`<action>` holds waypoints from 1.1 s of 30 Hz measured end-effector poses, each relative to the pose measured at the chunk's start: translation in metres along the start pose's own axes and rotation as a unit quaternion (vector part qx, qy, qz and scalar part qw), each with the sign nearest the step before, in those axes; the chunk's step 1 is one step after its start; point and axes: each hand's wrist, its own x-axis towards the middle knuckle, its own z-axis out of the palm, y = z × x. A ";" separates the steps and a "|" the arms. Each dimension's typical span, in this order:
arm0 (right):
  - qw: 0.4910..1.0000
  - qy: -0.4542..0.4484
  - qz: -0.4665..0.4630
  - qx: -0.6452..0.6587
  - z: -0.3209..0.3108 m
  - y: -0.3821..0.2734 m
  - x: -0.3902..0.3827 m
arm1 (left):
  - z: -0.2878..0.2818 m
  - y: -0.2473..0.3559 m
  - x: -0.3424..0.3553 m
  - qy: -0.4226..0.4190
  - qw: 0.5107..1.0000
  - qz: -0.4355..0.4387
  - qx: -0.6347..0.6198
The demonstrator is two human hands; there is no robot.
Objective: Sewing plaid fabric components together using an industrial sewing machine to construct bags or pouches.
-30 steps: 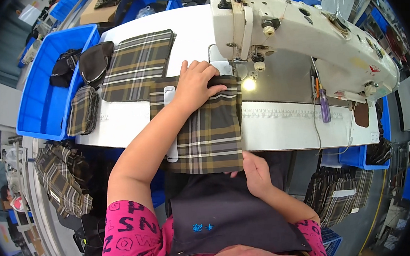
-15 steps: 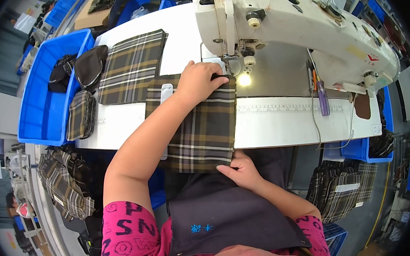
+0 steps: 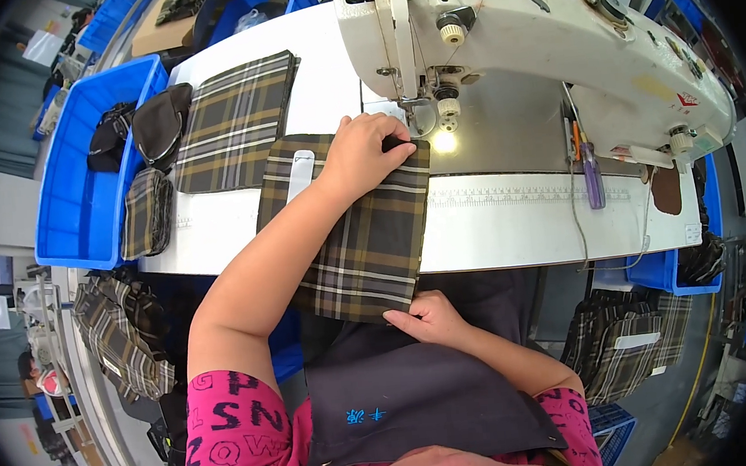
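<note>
A brown, black and white plaid fabric panel (image 3: pixel 361 243) lies at the front of the sewing machine (image 3: pixel 498 36), its near end reaching past the table edge over my apron. My left hand (image 3: pixel 370 155) pinches the panel's far right corner, just short of the presser foot and needle area. With thumb on top and fingers beneath, my right hand (image 3: pixel 429 319) grips the near right corner. A pale strip (image 3: pixel 301 175) lies on the panel beside my left wrist; its lower part is hidden by my forearm.
Left of the panel lies a stack of plaid pieces (image 3: pixel 235 125), beside a blue bin (image 3: pixel 75 170) with dark pieces. A purple-handled screwdriver (image 3: pixel 594 178) stands near the machine's right side. More plaid panels (image 3: pixel 617 340) hang at the lower right.
The panel's near end has swung slightly left and toward me, with my right hand moving along with it. My left hand stays at the far corner.
</note>
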 end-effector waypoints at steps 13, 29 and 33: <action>0.996 -0.059 0.061 0.035 -0.012 -0.020 0.005 | 0.000 0.010 0.002 -0.016 0.998 -0.064 0.012; 0.992 -0.072 0.094 0.033 -0.016 -0.022 0.007 | 0.017 0.010 -0.008 0.120 0.979 0.140 0.090; 0.993 -0.069 0.091 0.016 -0.020 -0.018 0.002 | 0.014 0.017 -0.020 0.059 0.980 0.151 0.114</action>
